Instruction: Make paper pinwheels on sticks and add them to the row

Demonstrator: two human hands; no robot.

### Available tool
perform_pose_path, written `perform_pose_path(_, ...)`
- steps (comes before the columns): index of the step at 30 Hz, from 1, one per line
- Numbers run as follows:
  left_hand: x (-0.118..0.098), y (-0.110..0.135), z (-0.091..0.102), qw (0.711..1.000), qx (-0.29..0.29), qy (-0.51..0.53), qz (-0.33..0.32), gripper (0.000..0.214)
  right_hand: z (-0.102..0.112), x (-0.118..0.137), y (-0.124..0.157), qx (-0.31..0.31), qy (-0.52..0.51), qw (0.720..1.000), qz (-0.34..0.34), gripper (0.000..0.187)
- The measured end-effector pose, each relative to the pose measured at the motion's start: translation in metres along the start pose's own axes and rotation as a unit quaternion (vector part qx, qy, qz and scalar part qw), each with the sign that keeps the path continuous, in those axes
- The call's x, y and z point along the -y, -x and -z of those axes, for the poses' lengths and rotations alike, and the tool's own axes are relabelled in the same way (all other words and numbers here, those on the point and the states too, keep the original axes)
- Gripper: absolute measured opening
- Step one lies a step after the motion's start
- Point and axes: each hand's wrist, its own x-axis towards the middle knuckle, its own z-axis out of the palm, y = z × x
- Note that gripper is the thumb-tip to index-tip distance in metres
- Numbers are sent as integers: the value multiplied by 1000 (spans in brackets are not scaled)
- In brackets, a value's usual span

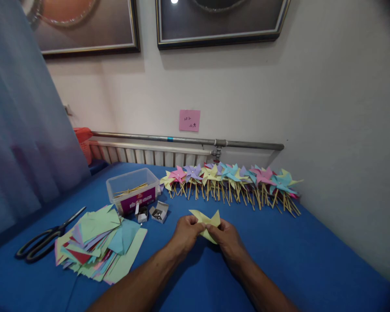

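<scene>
A yellow paper pinwheel (211,218) is held up between both hands over the blue-covered table (188,286). From its left side, my left hand (187,230) pinches it, thumb near the centre. My right hand (226,236) grips the right side, its thumb also pressing close to the middle. Pointed paper tips stick up above the fingers, and part of the paper shows below the thumbs. The fingers behind the paper are hidden. Two small open boxes (159,212) with small metal pieces stand to the left of my hands.
Scissors (48,237) lie at the left beside a pile of coloured cut paper (97,242). Behind it stands a clear plastic tub (133,182) holding wooden sticks. Finished pinwheels on sticks (230,172) lie in a row along the back, before the wall and radiator (149,154).
</scene>
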Motion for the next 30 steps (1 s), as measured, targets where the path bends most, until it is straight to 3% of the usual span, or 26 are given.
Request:
perform_pose_path(9, -8, 2, 6, 998, 18, 58, 14, 36, -2, 6, 6, 4, -26, 999, -19, 42)
perform_pose_path(21, -3, -3, 7, 999, 15, 6, 38, 29, -8, 21, 12, -29, -23, 999, -15, 32)
perform_pose_path(24, -5, -4, 7, 999, 14, -40, 34, 30, -8, 24, 15, -40, -18, 999, -14, 30)
perform_pose_path(27, -18, -6, 20, 990, -12, -137, -18, 28, -5, 23, 16, -54, -7, 998, -19, 30)
perform_pose_path(29, -35, -7, 40, 961, -24, -264, -82, 22, -4, 21, 15, -62, 2, 998, -19, 31)
perform_pose_path(30, -45, -7, 52, 929, -26, -350, -121, 17, -3, 21, 15, -66, 5, 998, -18, 31)
